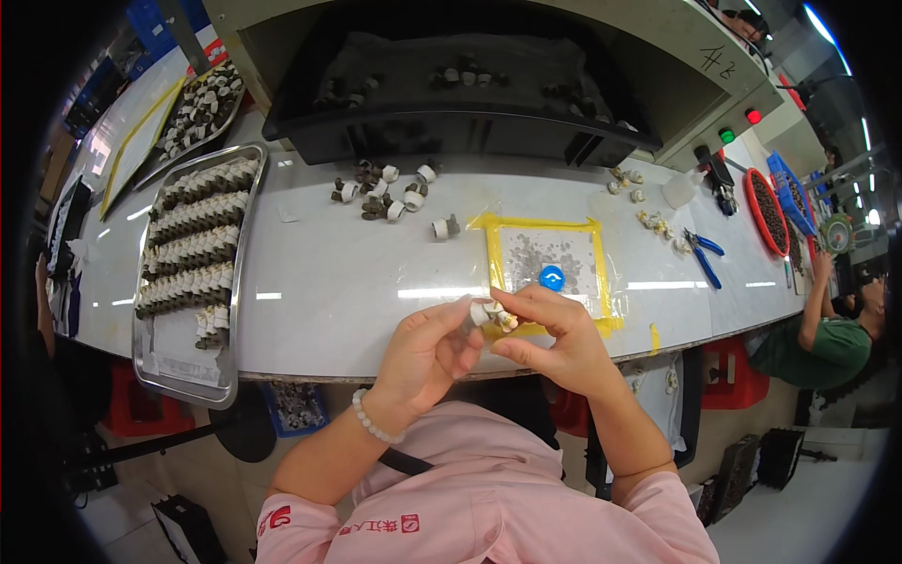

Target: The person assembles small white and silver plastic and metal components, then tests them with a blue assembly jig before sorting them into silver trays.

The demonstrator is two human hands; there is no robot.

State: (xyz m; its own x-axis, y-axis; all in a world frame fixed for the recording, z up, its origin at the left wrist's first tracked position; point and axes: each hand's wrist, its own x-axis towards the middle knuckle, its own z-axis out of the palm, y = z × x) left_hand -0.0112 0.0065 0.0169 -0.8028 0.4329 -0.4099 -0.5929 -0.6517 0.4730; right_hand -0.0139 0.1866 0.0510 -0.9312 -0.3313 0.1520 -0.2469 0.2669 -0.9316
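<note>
In front of my chest, just over the table's near edge, both hands meet at a small white figurine piece [494, 315] with yellowish parts. My left hand [418, 352], with a beaded bracelet at its wrist, grips the piece's white left side. My right hand [556, 334] pinches its yellowish right side between thumb and forefinger. The fingers partly cover the piece. Beyond my right hand, a round blue cap [552, 277] lies on a stained white sheet [584, 256] edged with yellow tape. Farther off, several white-and-dark figurine pieces [385, 195] lie loose.
Left stands a metal tray [235, 352] with rows of pieces. A black bin [442, 141] sits under the shelf at the back. Right are blue-handled cutters [705, 256], small white-and-yellow parts [655, 224], a clear bottle [678, 190] and a red basket [763, 211]. Another person [827, 338] works far right.
</note>
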